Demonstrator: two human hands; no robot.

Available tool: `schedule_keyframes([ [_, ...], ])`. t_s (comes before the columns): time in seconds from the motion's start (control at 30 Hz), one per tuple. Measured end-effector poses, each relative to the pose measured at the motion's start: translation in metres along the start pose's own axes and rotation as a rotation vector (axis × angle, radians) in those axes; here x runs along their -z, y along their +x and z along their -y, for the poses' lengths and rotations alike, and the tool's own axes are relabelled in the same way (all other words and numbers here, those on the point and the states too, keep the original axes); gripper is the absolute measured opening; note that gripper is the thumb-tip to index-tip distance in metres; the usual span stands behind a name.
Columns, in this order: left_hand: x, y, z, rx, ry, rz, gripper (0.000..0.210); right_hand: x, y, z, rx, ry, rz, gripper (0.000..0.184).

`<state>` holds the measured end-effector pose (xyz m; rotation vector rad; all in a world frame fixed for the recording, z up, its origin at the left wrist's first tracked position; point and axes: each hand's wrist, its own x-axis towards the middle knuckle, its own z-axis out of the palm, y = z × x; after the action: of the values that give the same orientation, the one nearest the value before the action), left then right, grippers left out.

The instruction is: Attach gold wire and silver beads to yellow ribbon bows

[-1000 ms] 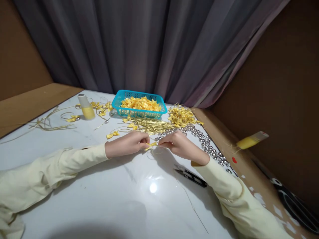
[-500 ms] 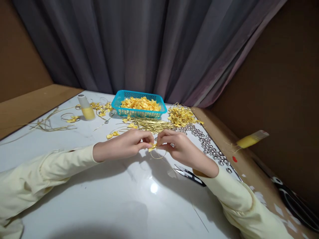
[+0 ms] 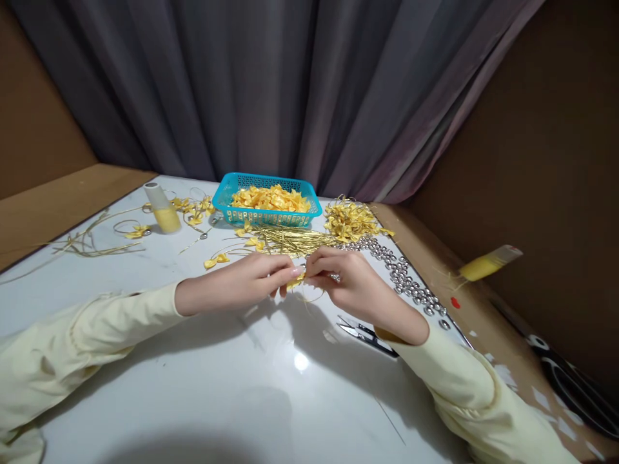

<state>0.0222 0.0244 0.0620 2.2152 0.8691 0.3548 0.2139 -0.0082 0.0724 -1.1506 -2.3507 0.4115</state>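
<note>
white glossy table (image 3: pixel 159 380) fills most of my view, grey curtain (image 3: pixel 271 90) behind it, brown board walls to either side. stock is laid out in an arc along the far edge, within an arm's reach of the work spot, which i judge is why it sits where it does: teal plastic basket (image 3: pixel 227 193) heaped with yellow ribbon bows, a loose pile of bows with gold loops (image 3: pixel 351 222) just to its right, a bundle of gold cord lengths (image 3: pixel 290 241) lying flat in front of the basket, and a trail of silver bells (image 3: pixel 409 283) running down the right edge. yellow thread spool (image 3: pixel 162 207) stands upright at far left, near a few stray bows and gold strands. black thread snips (image 3: pixel 370 336) lie on the table just beside the right wrist, handy but not in use. left hand (image 3: pixel 236 283) and right hand (image 3: pixel 355 283) meet at table centre, low over the surface, both closed in a fingertip pinch on one small yellow bow (image 3: pixel 296 278); holding it from both sides looks to me like a way to keep it steady while fine work is done on it. the bow sits between the two sets of fingertips, mostly covered, only a sliver of bright satin yellow showing. a thin gold cord loop (image 3: pixel 312 298) hangs from it toward the table. i cannot tell whether the loop is tied or merely threaded.
</note>
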Motion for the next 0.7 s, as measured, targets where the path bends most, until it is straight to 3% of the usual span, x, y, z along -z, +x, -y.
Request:
schedule_keyframes([
  [0.27, -0.005, 0.000, 0.004, -0.100, 0.085, -0.026, 0.034, -0.001, -0.001, 0.005, -0.068, -0.011, 0.002, 0.026],
  [0.7, -0.007, -0.003, 0.002, -0.102, 0.109, -0.025, 0.023, -0.001, -0.002, 0.012, -0.083, -0.031, -0.005, 0.021],
])
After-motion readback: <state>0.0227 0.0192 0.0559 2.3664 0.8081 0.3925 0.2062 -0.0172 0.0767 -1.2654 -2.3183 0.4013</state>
